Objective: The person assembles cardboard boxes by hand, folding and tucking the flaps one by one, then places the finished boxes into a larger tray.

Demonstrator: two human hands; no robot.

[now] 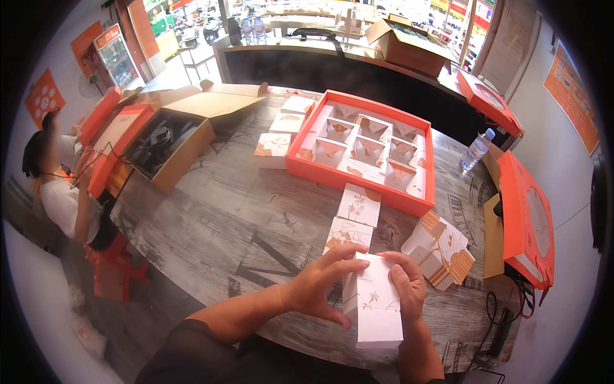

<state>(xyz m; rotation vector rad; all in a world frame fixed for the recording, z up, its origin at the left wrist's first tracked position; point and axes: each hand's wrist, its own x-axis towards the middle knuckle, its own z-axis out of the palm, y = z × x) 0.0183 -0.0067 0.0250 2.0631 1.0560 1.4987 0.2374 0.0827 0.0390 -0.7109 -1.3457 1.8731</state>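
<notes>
A small white cardboard box (378,307) with a brown printed pattern is held above the near part of the table. My right hand (412,288) grips it along the right side, thumb on its upper face. My left hand (320,285) curves around the other side, with fingertips at the far end and the thumb low by the left side. Just beyond lie two closed white boxes, one (348,235) nearer and another (359,205) farther. To the right of my right hand are folded white and brown carton pieces (441,253).
A large orange box (361,185) with white dividers stands farther off, several small white boxes (272,146) beside it. An open carton (173,153) holds dark items at the left. A water bottle (476,150) and orange lidded box (527,217) are right. Another person (61,192) sits far left.
</notes>
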